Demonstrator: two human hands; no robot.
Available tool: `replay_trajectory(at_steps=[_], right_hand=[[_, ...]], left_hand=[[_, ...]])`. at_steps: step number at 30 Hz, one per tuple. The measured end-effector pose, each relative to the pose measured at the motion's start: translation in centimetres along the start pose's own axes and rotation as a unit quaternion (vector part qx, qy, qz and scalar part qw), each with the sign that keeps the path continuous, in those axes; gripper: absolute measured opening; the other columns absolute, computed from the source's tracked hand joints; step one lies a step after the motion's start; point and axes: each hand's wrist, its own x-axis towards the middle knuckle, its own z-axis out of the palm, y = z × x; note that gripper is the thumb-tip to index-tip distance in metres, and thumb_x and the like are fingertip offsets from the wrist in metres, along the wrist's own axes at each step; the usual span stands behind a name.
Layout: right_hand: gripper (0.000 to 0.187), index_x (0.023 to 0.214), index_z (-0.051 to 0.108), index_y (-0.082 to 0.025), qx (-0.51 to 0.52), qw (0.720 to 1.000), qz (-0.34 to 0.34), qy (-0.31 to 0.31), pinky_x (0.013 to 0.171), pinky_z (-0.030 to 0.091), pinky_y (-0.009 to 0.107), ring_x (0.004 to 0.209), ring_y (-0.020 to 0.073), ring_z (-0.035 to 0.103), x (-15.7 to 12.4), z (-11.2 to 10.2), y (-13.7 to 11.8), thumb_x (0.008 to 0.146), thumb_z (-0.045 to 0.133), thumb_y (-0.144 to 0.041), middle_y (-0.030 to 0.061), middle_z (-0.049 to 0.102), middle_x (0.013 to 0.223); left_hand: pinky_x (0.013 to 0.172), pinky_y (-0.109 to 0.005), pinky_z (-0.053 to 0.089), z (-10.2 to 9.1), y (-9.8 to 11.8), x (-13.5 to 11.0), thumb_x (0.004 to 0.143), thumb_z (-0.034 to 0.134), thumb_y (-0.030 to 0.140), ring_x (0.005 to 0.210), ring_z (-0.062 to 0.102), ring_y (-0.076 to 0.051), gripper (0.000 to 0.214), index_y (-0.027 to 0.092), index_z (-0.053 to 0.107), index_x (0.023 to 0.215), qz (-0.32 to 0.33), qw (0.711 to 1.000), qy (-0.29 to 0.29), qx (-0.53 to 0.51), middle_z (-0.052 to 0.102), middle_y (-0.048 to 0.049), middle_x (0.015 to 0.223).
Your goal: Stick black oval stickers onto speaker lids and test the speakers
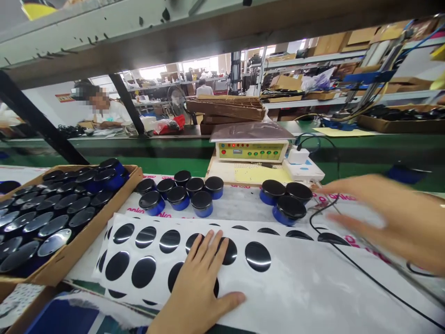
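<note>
Where the worktop (239,204) spreads out under its printed white covering, the biggest thing on it is a cardboard carton (97,222) at left, packed with rows of blue-and-black round pieces, so that part of the work looks well advanced. Next in size, a white sheet (295,278) lies on top of others in front of the person; its right stretch is bare, which suggests it is partly used up. The left hand (200,278) presses flat on it, fingers spread, grasping nothing. The right hand (392,199) is blurred, thumb and fingers parted with nothing visible between them, near a trio of round pieces (289,209). Eight more loose pieces (178,198) stand between carton and trio, outside the carton and so apparently left to deal with; whether their tops are finished, I cannot tell. Smallest are the black discs (143,272), two rows remaining on the sheet's left part, some under the left hand.
</note>
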Motion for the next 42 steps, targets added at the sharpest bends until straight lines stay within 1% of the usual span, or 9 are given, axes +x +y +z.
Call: replay_trajectory(at_steps=[2,4,8,15,23,27,31,37,42], right_hand=[[0.033,0.117,0.056,-0.034,0.076,0.955,-0.106,-0.266,0.087,0.047,0.042,0.103,0.0257,0.057,0.0,2.8,-5.6,0.086,0.055,-0.046,0.0058,0.060,0.117],[0.030,0.118,0.055,-0.028,0.083,0.910,-0.169,-0.370,0.092,0.044,0.041,0.109,0.0252,0.053,0.3,5.5,-9.3,0.088,0.056,-0.032,0.0056,0.059,0.118],[0.032,0.114,0.055,-0.019,0.044,0.892,-0.247,-0.377,0.091,0.043,0.043,0.108,0.0278,0.049,1.5,8.9,-11.4,0.083,0.064,-0.023,0.0098,0.054,0.118],[0.042,0.107,0.054,-0.016,0.023,0.878,-0.273,-0.393,0.078,0.047,0.034,0.096,0.0241,0.054,3.0,9.3,-12.1,0.071,0.077,-0.021,0.0073,0.054,0.105],[0.009,0.086,0.057,-0.018,-0.077,0.893,-0.410,-0.171,0.064,0.039,0.032,0.074,0.0193,0.050,0.2,7.5,-10.6,0.088,0.052,-0.011,0.0040,0.059,0.083],[0.011,0.089,0.057,-0.021,-0.011,0.967,-0.253,-0.009,0.062,0.043,0.029,0.070,0.0168,0.054,-3.4,5.4,-7.8,0.093,0.048,-0.019,0.0031,0.059,0.080],[0.011,0.082,0.059,-0.026,0.049,0.987,-0.110,0.105,0.062,0.048,0.023,0.073,0.0144,0.060,-6.2,5.7,-6.6,0.090,0.057,-0.034,0.0019,0.059,0.086],[0.018,0.076,0.061,-0.028,0.137,0.970,0.063,0.190,0.051,0.045,0.023,0.056,0.0137,0.058,-8.3,6.9,-7.6,0.081,0.064,-0.045,-0.0030,0.061,0.067],[0.027,0.066,0.055,-0.025,0.326,0.893,0.205,0.234,0.045,0.042,0.021,0.054,0.0129,0.052,-9.6,7.6,-8.0,0.077,0.067,-0.046,-0.0017,0.054,0.066]], left_hand=[[0.105,-0.054,0.041,0.1,-0.3,-0.1,0.084,0.044,0.066,0.137,0.032,-0.035,0.086,0.011,0.023,0.147,-0.003,1.000,0.001,0.001,0.027,-0.0145,0.151],[0.104,-0.054,0.042,0.2,-0.7,-0.3,0.083,0.047,0.064,0.137,0.033,-0.035,0.086,0.011,0.023,0.147,0.002,1.000,0.010,0.008,0.028,-0.0142,0.151],[0.101,-0.053,0.044,0.5,-1.5,-0.8,0.083,0.048,0.063,0.135,0.038,-0.034,0.085,0.010,0.025,0.146,0.021,0.998,0.043,0.034,0.033,-0.0140,0.149],[0.098,-0.049,0.047,0.6,-2.1,-0.6,0.084,0.045,0.065,0.132,0.043,-0.032,0.082,0.010,0.031,0.144,0.045,0.993,0.069,0.086,0.036,-0.0122,0.148],[0.095,-0.048,0.048,0.8,-2.7,-0.6,0.081,0.049,0.065,0.128,0.047,-0.032,0.085,0.008,0.034,0.142,0.068,0.989,0.092,0.097,0.039,-0.0132,0.146],[0.091,-0.048,0.050,0.0,-2.9,-0.1,0.073,0.056,0.072,0.121,0.053,-0.035,0.090,0.011,0.042,0.138,0.059,0.992,0.096,0.054,0.049,-0.0149,0.139],[0.100,-0.048,0.043,-2.3,-4.2,5.2,0.085,0.057,0.051,0.121,0.051,-0.032,0.053,0.017,0.055,0.126,-0.033,0.996,0.080,-0.012,0.055,-0.0120,0.134],[0.103,-0.058,0.034,-5.3,-6.2,14.9,0.082,0.062,0.020,0.111,0.057,-0.036,0.036,0.004,0.056,0.114,-0.087,0.994,0.058,-0.037,0.064,-0.0201,0.112],[0.094,-0.032,0.050,-5.7,-0.1,9.5,0.079,0.067,0.027,0.112,0.058,-0.022,0.056,0.022,0.044,0.130,-0.030,0.977,0.036,-0.210,0.053,-0.0082,0.129]])
